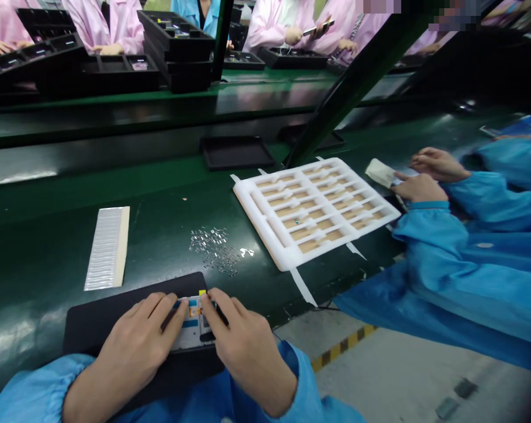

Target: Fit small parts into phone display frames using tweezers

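My left hand and my right hand rest side by side on a black mat at the near edge of a green belt. Between them lies a small electronic assembly, white with blue and orange patches. A yellow tag sits at its far end. The fingertips of both hands press on its sides, and thin dark strips run beside the fingers. My fingers hide much of the assembly, so its exact shape cannot be seen.
Ahead lie a strip of white labels, scattered clear film bits and a white foam tray. A co-worker's blue-sleeved hands hold a white item at right. Black trays and pink-smocked workers stand beyond the belt.
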`<state>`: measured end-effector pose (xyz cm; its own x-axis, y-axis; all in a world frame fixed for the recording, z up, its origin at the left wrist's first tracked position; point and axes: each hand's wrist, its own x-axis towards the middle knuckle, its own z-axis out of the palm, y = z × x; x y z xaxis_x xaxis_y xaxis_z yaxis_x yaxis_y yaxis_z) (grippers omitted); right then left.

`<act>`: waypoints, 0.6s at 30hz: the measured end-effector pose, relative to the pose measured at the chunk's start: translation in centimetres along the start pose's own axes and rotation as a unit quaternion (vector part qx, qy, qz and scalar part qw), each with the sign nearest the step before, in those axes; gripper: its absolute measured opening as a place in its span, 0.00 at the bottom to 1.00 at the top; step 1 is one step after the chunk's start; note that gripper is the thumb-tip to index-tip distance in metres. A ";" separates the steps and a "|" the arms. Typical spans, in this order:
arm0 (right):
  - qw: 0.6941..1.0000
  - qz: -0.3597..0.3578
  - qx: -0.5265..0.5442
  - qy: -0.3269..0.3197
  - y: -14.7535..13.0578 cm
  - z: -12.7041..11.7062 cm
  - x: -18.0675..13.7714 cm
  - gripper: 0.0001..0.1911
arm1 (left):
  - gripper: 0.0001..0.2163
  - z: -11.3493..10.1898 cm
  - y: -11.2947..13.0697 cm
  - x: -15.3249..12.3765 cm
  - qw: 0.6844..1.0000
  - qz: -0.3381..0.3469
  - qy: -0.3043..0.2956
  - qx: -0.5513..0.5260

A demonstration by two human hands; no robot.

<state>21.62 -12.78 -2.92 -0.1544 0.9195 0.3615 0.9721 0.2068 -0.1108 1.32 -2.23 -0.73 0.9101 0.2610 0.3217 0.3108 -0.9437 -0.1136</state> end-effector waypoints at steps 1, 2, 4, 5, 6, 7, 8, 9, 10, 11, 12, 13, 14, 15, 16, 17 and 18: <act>1.000 0.004 -0.017 -0.006 -0.5 -0.1 -0.3 0.21 | 0.19 0.0 0.0 0.0 1.000 0.002 0.002 -0.002; 1.000 0.009 -0.028 -0.010 -0.9 -0.1 -0.5 0.22 | 0.19 0.0 -0.1 0.0 1.000 0.004 0.004 -0.003; 1.000 0.018 -0.021 -0.009 -1.2 0.0 -0.8 0.23 | 0.19 0.0 -0.3 -0.1 1.000 0.007 0.006 -0.006; 1.000 0.021 -0.001 -0.003 -1.0 0.2 -0.9 0.22 | 0.19 0.1 -0.3 -0.1 1.000 0.009 0.006 -0.007; 0.999 0.024 0.028 0.014 -0.6 0.5 -0.9 0.21 | 0.19 0.1 -0.4 -0.2 1.000 0.009 0.003 -0.009; 0.997 0.026 0.061 0.043 0.0 0.9 -0.8 0.19 | 0.19 0.2 -0.5 -0.2 1.000 0.009 -0.003 -0.010; 0.992 0.028 0.091 0.084 0.7 1.3 -0.7 0.17 | 0.19 0.2 -0.6 -0.3 1.000 0.008 -0.008 -0.012; 0.984 0.033 0.114 0.135 1.4 1.7 -0.6 0.13 | 0.19 0.2 -0.6 -0.3 1.000 0.008 -0.012 -0.013; 0.973 0.044 0.127 0.185 2.1 2.1 -0.5 0.10 | 0.19 0.1 -0.7 -0.2 1.000 0.007 -0.015 -0.014; 0.963 0.057 0.133 0.227 2.7 2.5 -0.5 0.07 | 0.18 0.0 -0.7 -0.2 1.000 0.007 -0.018 -0.017; 0.954 0.068 0.135 0.260 3.1 2.7 -0.5 0.05 | 0.17 -0.2 -0.8 -0.1 1.000 0.005 -0.023 -0.021; 0.947 0.076 0.134 0.281 3.4 2.9 -0.5 0.05 | 0.16 -0.4 -0.8 -0.1 0.999 0.001 -0.030 -0.030; 0.944 0.078 0.131 0.293 3.5 3.0 -0.6 0.05 | 0.15 -0.6 -0.9 -0.1 0.998 -0.006 -0.040 -0.042; 0.943 0.076 0.127 0.299 3.4 3.0 -0.6 0.05 | 0.16 -0.9 -1.1 -0.2 0.997 -0.014 -0.050 -0.055; 0.943 0.072 0.123 0.301 3.3 2.9 -0.8 0.04 | 0.18 -1.0 -1.3 -0.4 0.996 -0.023 -0.061 -0.066; 0.944 0.068 0.121 0.299 3.2 2.7 -0.9 0.04 | 0.21 -1.1 -1.5 -0.8 0.994 -0.030 -0.072 -0.073; 0.945 0.069 0.121 0.298 3.0 2.5 -1.0 0.05 | 0.23 -1.1 -1.8 -1.1 0.993 -0.034 -0.083 -0.077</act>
<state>24.25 -12.27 -5.99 0.1670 0.6074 0.7767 0.8959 0.2355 -0.3768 -0.57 -1.09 0.17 0.9255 0.3423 0.1621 0.3384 -0.9396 0.0518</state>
